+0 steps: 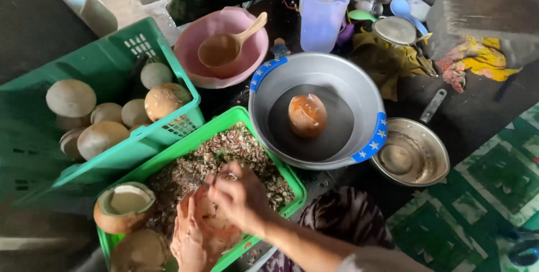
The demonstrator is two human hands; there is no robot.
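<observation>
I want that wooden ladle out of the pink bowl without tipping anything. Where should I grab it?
Take the pale wooden ladle by its handle end, which juts up and over the far right rim of the round pink plastic bowl. Come from that side, probably from above: the scoop lies low inside the bowl, while the handle's rounded tip stands free of the rim.

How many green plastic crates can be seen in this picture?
2. One large green crate stands at the left, holding round coconuts. A smaller green crate lies in front of it, filled with husk scraps, under both hands. None seems hidden.
</observation>
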